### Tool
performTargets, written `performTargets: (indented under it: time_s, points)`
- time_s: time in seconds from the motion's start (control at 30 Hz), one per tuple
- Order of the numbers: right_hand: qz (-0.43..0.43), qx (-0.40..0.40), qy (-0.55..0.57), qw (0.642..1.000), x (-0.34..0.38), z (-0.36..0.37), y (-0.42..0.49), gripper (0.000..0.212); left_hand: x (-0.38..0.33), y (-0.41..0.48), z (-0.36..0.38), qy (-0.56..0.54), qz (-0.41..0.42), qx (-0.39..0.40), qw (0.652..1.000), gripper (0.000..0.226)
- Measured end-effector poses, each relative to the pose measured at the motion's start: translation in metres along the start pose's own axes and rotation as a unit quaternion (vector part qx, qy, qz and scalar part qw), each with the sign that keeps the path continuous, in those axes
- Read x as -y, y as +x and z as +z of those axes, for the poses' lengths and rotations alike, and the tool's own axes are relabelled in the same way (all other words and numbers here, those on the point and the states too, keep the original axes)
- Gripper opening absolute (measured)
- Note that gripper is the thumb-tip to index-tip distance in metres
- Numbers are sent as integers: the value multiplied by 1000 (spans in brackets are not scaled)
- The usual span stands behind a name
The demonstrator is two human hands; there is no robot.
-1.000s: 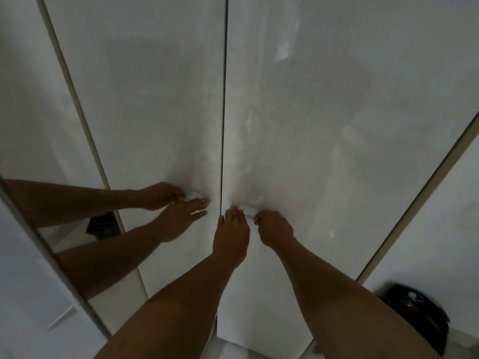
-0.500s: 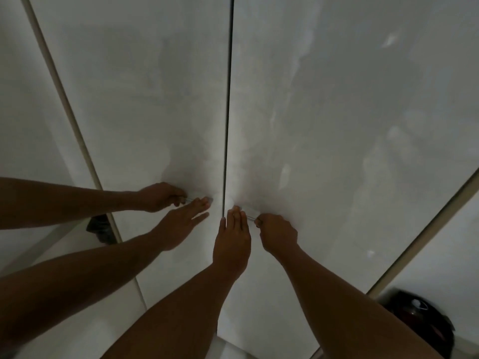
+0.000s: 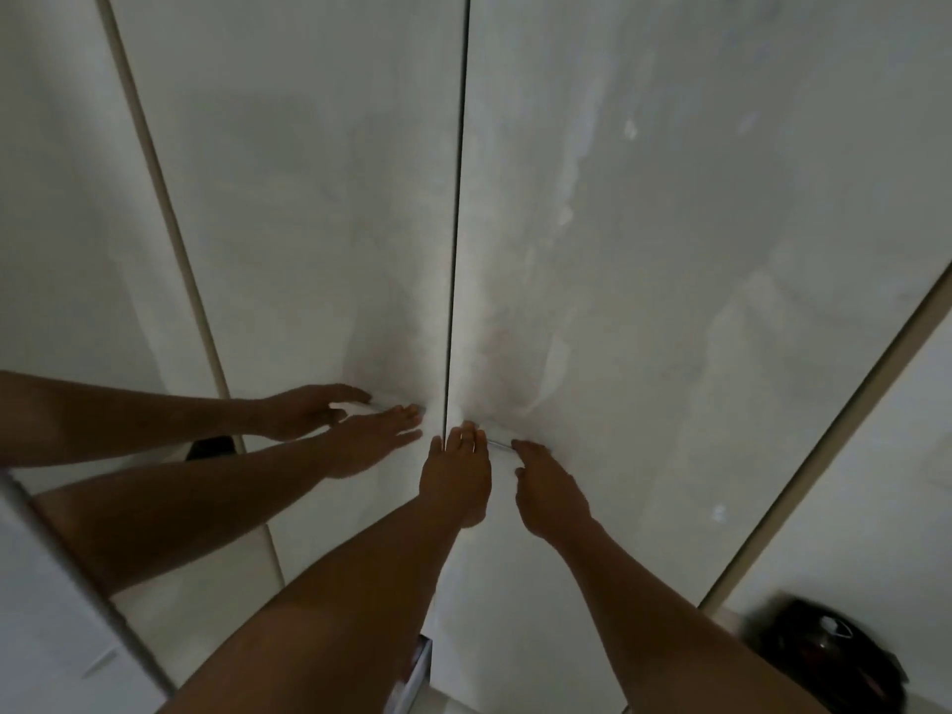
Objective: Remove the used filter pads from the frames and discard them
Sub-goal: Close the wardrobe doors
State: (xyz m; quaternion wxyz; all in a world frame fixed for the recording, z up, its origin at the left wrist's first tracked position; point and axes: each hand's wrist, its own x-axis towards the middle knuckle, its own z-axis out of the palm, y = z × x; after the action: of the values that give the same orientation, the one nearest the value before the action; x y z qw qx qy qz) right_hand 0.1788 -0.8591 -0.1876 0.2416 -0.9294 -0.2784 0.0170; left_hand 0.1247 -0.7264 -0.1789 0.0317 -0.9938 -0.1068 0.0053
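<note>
Arms outstretched; left grip (image 3: 456, 476), right grip (image 3: 548, 494) straight-fingered.

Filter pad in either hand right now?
No: the left hand and right hand both rest with fingers extended against the white door, holding nothing.

Dim, flat light. Dark vertical seam (image 3: 460, 198) splits two glossy white panels. Left panel (image 3: 309, 198) reflects like a mirror; right panel (image 3: 721, 249) smudged and streaked. Beige strips (image 3: 170, 224) farther out either side of the seam. Blurred black rounded object (image 3: 834, 657) low, far right of it.
</note>
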Motion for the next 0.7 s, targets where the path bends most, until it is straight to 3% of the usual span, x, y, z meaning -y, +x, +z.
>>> performTargets:
  time_s: [0.17,0.53,0.7]
  points:
    - [3,6,-2,1000,-1,-20,-26,49,-7,-21,-17,-52,-2,70,996,96]
    - [-27,-18,-1,999,36,-39,-96,51,-2,-116,-58,-109,-15,-4,994,89]
    - [-9,15,-8,1000,61,-44,-124,51,9,-154,-68,-124,-29,-21,992,85]
